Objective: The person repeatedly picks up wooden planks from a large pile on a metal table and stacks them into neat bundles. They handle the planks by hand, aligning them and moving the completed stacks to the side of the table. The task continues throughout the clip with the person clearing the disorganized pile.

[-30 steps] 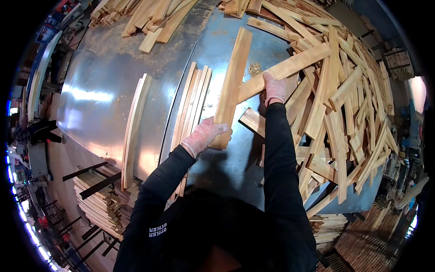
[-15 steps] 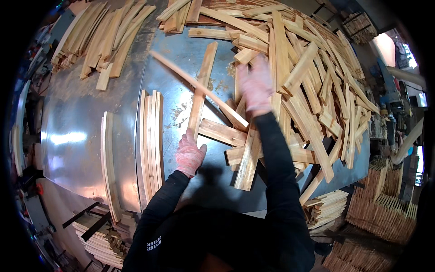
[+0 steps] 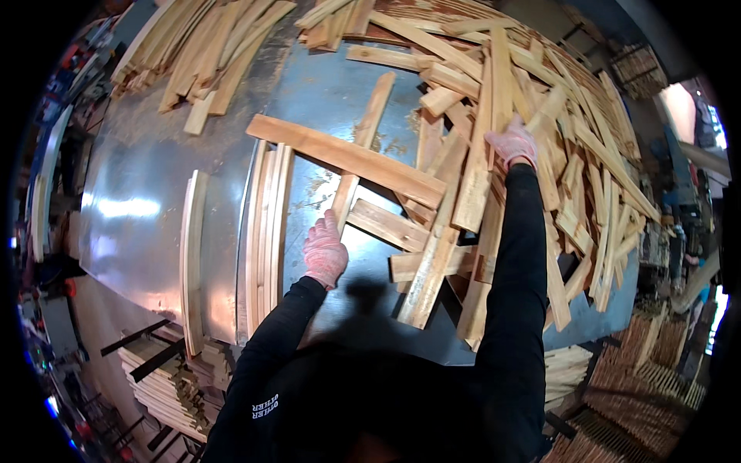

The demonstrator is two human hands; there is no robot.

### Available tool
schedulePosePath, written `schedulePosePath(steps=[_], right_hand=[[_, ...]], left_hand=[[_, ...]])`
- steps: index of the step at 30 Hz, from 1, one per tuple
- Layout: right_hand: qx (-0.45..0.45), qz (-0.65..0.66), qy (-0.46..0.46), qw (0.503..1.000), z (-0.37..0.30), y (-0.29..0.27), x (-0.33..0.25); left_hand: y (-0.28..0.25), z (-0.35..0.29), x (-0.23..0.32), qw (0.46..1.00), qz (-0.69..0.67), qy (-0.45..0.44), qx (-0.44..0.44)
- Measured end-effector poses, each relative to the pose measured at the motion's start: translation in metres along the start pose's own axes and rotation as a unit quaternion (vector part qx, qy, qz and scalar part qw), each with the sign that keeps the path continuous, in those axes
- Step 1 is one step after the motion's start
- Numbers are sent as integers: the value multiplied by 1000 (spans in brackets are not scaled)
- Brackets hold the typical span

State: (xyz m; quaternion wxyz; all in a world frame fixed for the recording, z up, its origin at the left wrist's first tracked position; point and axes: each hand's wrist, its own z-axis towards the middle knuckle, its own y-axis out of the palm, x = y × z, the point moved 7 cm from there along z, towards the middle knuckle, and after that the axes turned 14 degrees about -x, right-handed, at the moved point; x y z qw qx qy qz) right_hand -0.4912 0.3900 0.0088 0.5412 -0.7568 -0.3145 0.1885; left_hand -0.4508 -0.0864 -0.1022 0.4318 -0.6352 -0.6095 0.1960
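Note:
My left hand (image 3: 324, 251), in a pink-and-white glove, rests with fingers stretched out against the near end of a wooden board (image 3: 375, 110). Across that board lies another flat board (image 3: 347, 160), slanting down to the right. My right hand (image 3: 515, 144), gloved alike, reaches into the heap of loose boards at the right. Its fingers are on the near end of a short pale board (image 3: 552, 104); the grip is partly hidden by the glove. A long board (image 3: 473, 189) lies just left of the right hand.
Upright strips (image 3: 266, 231) stand in a row left of my left hand, and a narrow pair (image 3: 193, 255) lies further left. Bundled strips (image 3: 208, 58) lie at the far left of the metal table (image 3: 131, 231). Stacked wood (image 3: 162, 386) sits below the table's near edge.
The crossing board, tilted and blurred before, now lies flat across the other one. My right hand has moved right and forward onto the heap. My left hand has stayed near the board's end.

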Motion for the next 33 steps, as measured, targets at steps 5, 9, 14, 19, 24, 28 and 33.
schedulePosePath(steps=[5,9,14,19,24,28,33], right_hand=[[-72,16,49,996,16,14,-17],[-18,-365,-120,923,113,46,69],[91,276,-193,937,-114,-22,-51],[-13,65,-289,955,-228,88,-138],[35,-9,-335,942,-241,121,-164],[-175,122,-317,924,-255,104,-181],[-85,-93,-405,906,-326,100,-199]], left_hand=[[3,-8,-7,999,-31,19,11],[9,-12,5,993,-69,80,-57],[6,-20,-26,984,-139,39,-104],[18,-18,-21,938,-314,102,-107],[-5,-31,-19,849,-503,83,-141],[-2,-26,-30,754,-631,120,-135],[-9,-54,1,626,-737,137,-217]])
